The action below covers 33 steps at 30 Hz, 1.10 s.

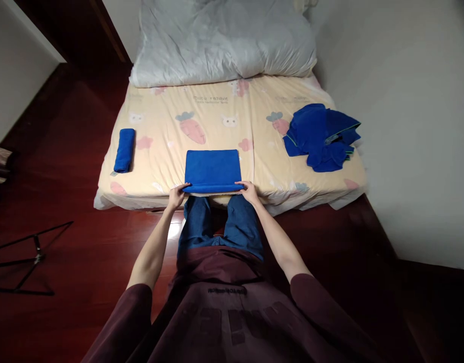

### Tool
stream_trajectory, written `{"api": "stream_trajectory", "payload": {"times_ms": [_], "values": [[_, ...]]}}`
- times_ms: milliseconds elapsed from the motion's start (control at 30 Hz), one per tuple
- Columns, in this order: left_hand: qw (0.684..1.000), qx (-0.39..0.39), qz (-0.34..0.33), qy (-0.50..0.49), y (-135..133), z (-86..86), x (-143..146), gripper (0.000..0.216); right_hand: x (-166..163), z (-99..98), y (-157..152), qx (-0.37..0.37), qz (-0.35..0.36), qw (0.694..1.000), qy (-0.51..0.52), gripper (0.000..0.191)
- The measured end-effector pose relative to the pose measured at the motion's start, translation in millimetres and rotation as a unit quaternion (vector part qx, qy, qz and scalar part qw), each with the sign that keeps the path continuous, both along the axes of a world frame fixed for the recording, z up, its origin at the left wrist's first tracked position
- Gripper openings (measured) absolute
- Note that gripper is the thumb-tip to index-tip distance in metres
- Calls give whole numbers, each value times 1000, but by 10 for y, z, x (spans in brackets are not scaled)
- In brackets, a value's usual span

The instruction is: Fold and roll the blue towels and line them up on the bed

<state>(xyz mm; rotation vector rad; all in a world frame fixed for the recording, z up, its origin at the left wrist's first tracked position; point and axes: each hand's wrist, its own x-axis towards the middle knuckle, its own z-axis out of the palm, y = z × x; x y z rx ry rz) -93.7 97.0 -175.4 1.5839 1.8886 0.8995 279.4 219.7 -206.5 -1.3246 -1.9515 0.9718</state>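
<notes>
A blue towel (pixel 213 166) lies flat at the front edge of the bed, its near edge turned up into a narrow roll. My left hand (pixel 177 195) pinches the left end of that roll. At the opposite end, my right hand (pixel 248 192) grips the roll between thumb and fingers. Off to the left rests a rolled blue towel (pixel 124 150). On the right is a crumpled heap of blue towels (pixel 322 136), some with green edging; how many are in it I cannot tell.
The bed (pixel 160 111) has a pale yellow sheet printed with carrots and rabbits. A grey-white quilt (pixel 224 45) is bunched at the back. White wall (pixel 406 101) stands close on the right. Black tripod legs (pixel 37 257) are on the dark red floor at left.
</notes>
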Motion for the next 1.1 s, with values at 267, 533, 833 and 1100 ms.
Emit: {"api": "stream_trajectory", "payload": {"times_ms": [267, 533, 833, 1100], "values": [[996, 12, 71, -61, 40, 3, 42, 36, -42, 29, 41, -39, -50, 997, 33, 26], [997, -22, 71, -16, 59, -93, -34, 35, -49, 127, 24, -54, -77, 995, 29, 45], [991, -25, 107, -74, 154, -201, -65, 38, -31, 39, 46, -38, -63, 991, 115, 55], [985, -63, 156, -24, 227, -106, 42, 25, -95, -50, 112, -24, -140, 988, 64, 46]]}}
